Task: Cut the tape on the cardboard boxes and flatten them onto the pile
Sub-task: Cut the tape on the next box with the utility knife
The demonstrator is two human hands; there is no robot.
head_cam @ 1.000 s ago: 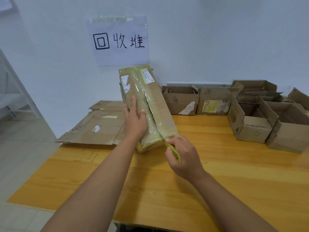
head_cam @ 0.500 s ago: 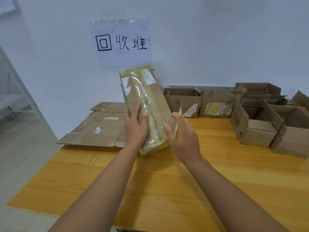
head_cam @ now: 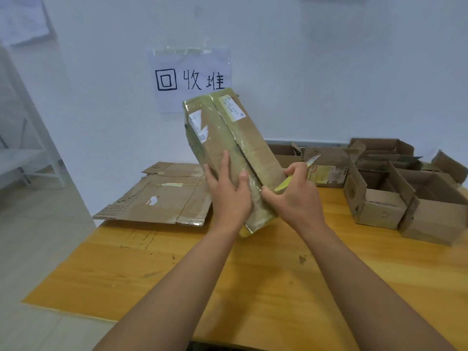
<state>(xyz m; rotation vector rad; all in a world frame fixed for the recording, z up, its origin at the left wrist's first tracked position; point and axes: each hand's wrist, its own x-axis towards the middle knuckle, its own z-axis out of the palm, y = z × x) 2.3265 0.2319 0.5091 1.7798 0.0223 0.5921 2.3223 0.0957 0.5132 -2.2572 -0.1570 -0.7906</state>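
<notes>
A long taped cardboard box stands tilted on its lower end on the wooden table, its taped face toward me with the middle seam slit open. My left hand presses flat against the left flap. My right hand grips a yellow box cutter, blade pointing up to the right, while its thumb hooks the edge of the right flap. A pile of flattened cardboard lies at the table's back left.
Several open cardboard boxes crowd the table's back right along the wall. A paper sign is taped to the wall behind the box. A white shelf frame stands on the floor at left.
My right hand drew the cutter off the seam's lower end, then came up to the box's right flap. The left hand stayed on the box.
</notes>
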